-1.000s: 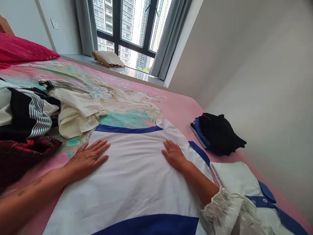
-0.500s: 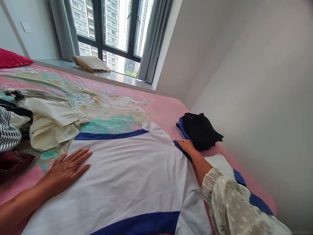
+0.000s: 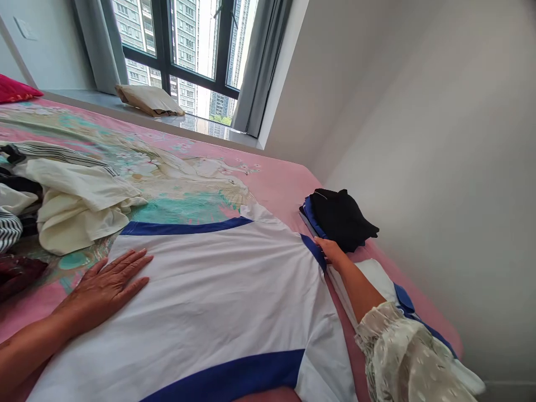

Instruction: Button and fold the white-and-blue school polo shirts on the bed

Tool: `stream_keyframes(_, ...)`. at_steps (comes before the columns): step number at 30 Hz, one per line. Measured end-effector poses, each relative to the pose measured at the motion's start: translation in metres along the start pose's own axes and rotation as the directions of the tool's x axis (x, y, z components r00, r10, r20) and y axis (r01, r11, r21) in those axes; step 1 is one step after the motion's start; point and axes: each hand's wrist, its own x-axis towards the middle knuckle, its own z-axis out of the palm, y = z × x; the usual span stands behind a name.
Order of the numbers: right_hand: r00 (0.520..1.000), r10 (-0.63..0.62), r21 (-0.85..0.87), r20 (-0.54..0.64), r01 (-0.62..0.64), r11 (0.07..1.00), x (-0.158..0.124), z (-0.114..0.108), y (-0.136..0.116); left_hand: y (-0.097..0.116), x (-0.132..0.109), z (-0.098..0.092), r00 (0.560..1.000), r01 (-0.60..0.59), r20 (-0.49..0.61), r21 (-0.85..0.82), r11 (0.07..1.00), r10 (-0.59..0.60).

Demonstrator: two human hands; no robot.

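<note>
White garment [image 3: 218, 290] spread on bed [image 3: 285, 184], toward 6 o'clock in view. Left grip [image 3: 109, 283]: flat on its 9 o'clock side, fingers extended, nothing grasped. Right grip [image 3: 331, 252]: at blue edge band [image 3: 312, 247], 2 o'clock; can't tell if pinched. Dark folded stack [image 3: 345, 218] just off right grip, 1 o'clock.

Daylight from window [image 3: 163, 44]; glare outside; right wall [image 3: 419, 139] softly shaded
</note>
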Motion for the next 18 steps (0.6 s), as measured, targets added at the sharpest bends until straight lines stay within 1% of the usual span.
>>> stream_keyframes(2, 0.997, -0.024, -0.040, -0.073, 0.021, 0.999, -0.021, -0.010, 0.004, -0.002, 0.001, 0.004, 1.000, -0.007, -0.015, -0.001, 1.000, 0.007)
stream_keyframes(3, 0.990, -0.062, -0.063, -0.125, 0.054, 0.997, -0.033, -0.015, 0.006, -0.003, 0.001, 0.005, 1.000, -0.008, -0.023, -0.004, 1.000, 0.008)
stream_keyframes(4, 0.974, -0.128, -0.095, -0.185, 0.112, 0.989, -0.047, -0.019, 0.008, -0.004, 0.001, 0.006, 1.000, -0.010, -0.030, -0.008, 1.000, 0.009)
stream_keyframes(5, 0.949, -0.208, -0.132, -0.238, 0.181, 0.975, -0.061, -0.023, 0.011, -0.005, 0.002, 0.007, 0.999, -0.012, -0.034, -0.010, 1.000, 0.012)
stream_keyframes(6, 0.923, -0.274, -0.169, -0.270, 0.235, 0.957, -0.075, -0.025, 0.013, -0.006, 0.002, 0.008, 0.999, -0.014, -0.036, -0.009, 1.000, 0.013)
stream_keyframes(7, 0.914, -0.303, -0.199, -0.270, 0.255, 0.946, -0.088, -0.026, 0.016, -0.006, 0.003, 0.007, 0.999, -0.016, -0.033, -0.008, 1.000, 0.016)
stream_keyframes(8, 0.927, -0.291, -0.222, -0.237, 0.240, 0.945, -0.100, -0.026, 0.019, -0.006, 0.003, 0.007, 0.999, -0.015, -0.029, -0.005, 1.000, 0.015)
stream_keyframes(9, 0.956, -0.235, -0.239, -0.176, 0.190, 0.952, -0.109, -0.025, 0.022, -0.006, 0.004, 0.006, 1.000, -0.013, -0.023, -0.004, 1.000, 0.013)
stream_keyframes(10, 0.983, -0.152, -0.256, -0.103, 0.122, 0.959, -0.117, -0.023, 0.025, -0.005, 0.004, 0.005, 1.000, -0.011, -0.016, -0.005, 1.000, 0.011)
stream_keyframes(11, 0.996, -0.078, -0.271, -0.042, 0.064, 0.960, -0.122, -0.021, 0.028, -0.005, 0.004, 0.003, 1.000, -0.009, -0.008, -0.008, 1.000, 0.009)
stream_keyframes(12, 1.000, -0.028, -0.259, -0.010, 0.024, 0.966, -0.126, -0.018, 0.031, -0.004, 0.004, 0.001, 1.000, -0.006, -0.001, -0.012, 1.000, 0.006)
stream_keyframes(13, 1.000, 0.001, -0.215, -0.004, -0.002, 0.977, -0.128, -0.016, 0.034, -0.003, 0.004, 0.000, 1.000, -0.001, 0.005, -0.017, 1.000, 0.001)
stream_keyframes(16, 0.998, 0.059, 0.022, -0.034, -0.058, 0.998, -0.131, -0.014, 0.040, 0.001, 0.004, -0.005, 1.000, 0.022, 0.013, -0.045, 0.999, -0.021)
stream_keyframes(18, 0.996, 0.085, 0.118, -0.001, -0.084, 0.989, -0.133, -0.016, 0.043, 0.003, 0.004, -0.007, 1.000, 0.030, 0.005, -0.072, 0.997, -0.029)
